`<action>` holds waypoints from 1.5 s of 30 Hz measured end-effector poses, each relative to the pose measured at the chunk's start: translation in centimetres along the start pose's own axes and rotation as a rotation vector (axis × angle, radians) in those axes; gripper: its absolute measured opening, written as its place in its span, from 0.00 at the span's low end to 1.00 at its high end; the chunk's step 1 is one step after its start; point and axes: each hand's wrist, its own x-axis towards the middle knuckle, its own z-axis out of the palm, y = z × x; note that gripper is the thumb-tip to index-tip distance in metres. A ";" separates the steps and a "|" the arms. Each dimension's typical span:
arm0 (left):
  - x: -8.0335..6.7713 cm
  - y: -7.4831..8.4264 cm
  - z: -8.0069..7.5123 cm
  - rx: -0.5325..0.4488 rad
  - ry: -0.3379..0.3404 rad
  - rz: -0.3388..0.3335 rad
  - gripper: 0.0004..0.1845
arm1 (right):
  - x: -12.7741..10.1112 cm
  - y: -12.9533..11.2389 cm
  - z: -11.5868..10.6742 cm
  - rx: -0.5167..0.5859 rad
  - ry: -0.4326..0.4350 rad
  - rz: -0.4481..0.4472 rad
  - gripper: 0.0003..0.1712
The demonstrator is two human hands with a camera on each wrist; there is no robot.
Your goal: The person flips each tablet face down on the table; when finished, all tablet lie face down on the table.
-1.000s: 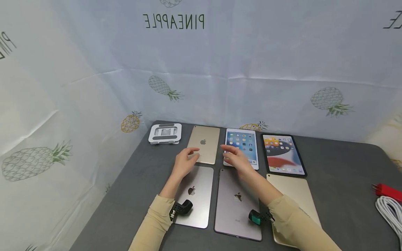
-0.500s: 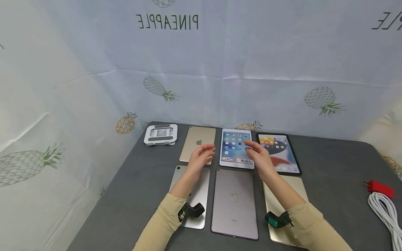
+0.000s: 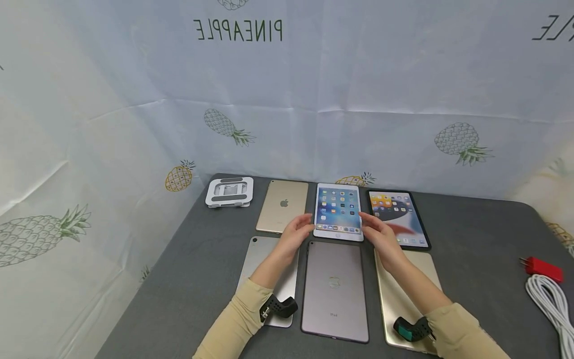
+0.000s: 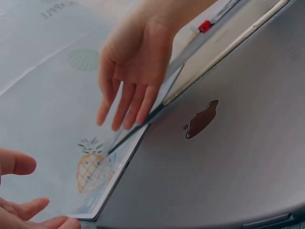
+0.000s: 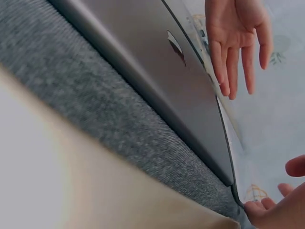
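A white tablet (image 3: 338, 212) lies screen up in the back row, its home screen lit. My left hand (image 3: 293, 238) is at its lower left edge, fingers slightly bent. On the other side my right hand (image 3: 384, 242) has its fingertips right at the lower right edge. In the left wrist view the right hand (image 4: 136, 71) shows loosely straight fingers, palm turned in. The left hand (image 5: 238, 38) looks much the same in the right wrist view. Just in front lies a grey tablet (image 3: 334, 294), back up.
A gold tablet (image 3: 283, 205) and a folded white stand (image 3: 230, 192) are at the back left. To the right lies a lit black-framed tablet (image 3: 396, 217). Silver (image 3: 264, 249) and gold (image 3: 405, 299) tablets lie under the forearms. A red charger (image 3: 542, 269) and white cable (image 3: 551, 301) are far right.
Both hands have moved rightward from the gold and white tablets, then come down to either side of the white tablet. The tablets keep their layout.
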 end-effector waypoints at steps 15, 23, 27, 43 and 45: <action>0.0 -0.2 0.1 0.063 -0.080 -0.081 0.30 | 0.1 0.7 0.0 0.074 -0.063 0.049 0.35; 0.8 0.1 0.2 -0.035 -0.052 -0.155 0.28 | 0.2 0.9 0.0 0.066 -0.069 0.065 0.35; 1.3 0.1 0.1 -0.084 -0.021 -0.183 0.27 | 0.2 0.8 0.0 0.046 -0.078 0.053 0.35; 1.3 0.3 0.1 -0.112 0.125 0.002 0.19 | 0.7 0.8 1.2 -0.014 -0.115 0.062 0.34; 1.2 0.4 0.1 -0.120 0.148 0.032 0.18 | 0.7 0.7 1.6 0.000 -0.118 0.065 0.34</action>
